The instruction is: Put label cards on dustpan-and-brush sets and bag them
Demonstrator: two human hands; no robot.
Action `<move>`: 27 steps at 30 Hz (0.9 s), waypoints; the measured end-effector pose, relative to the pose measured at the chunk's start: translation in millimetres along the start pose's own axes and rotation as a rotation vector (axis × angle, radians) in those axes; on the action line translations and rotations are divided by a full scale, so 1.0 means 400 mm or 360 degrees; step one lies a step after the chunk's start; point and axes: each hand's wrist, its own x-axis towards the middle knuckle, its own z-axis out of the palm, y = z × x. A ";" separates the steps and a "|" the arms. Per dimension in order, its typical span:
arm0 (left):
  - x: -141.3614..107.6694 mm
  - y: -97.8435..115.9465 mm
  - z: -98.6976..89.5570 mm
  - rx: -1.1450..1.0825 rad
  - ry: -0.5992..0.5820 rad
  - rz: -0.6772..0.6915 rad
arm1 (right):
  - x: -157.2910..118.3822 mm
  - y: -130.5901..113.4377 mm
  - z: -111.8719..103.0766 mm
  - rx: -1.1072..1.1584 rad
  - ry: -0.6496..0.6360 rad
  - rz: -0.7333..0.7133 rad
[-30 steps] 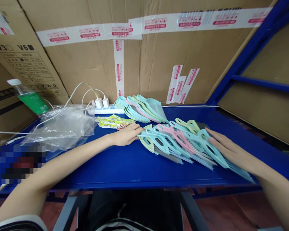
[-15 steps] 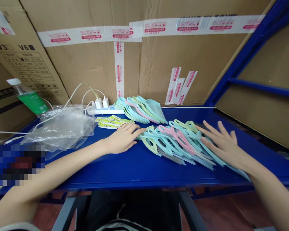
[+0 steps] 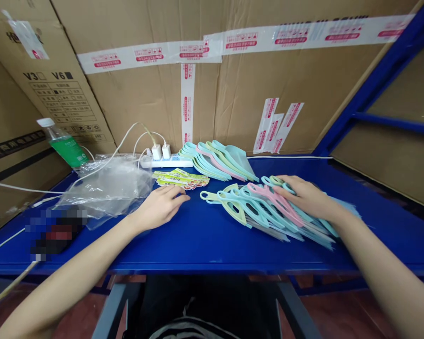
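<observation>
My left hand rests on the blue table just in front of a small pile of yellow-green printed strips, fingers loosely bent and apart, holding nothing. My right hand lies over the right end of a fanned row of plastic brushes in light blue, green and pink, with bristles toward me. Its fingers curl round some light-blue and green handles. Behind, a stack of matching dustpan-like pieces leans over in an overlapping row, touched by neither hand.
Clear plastic bags lie at the left, beside a green-labelled bottle. A power strip with white plugs and cables sits behind. A blurred dark object is at the left front. Taped cardboard stands along the back.
My left hand has left the brushes and moved left toward the strips. My right hand, spread before, has closed over the right-end handles. The view has shifted slightly left.
</observation>
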 end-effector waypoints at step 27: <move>-0.006 0.037 0.016 0.0015 -0.0352 0.0044 | 0.030 -0.102 -0.036 -0.0060 -0.0150 0.0134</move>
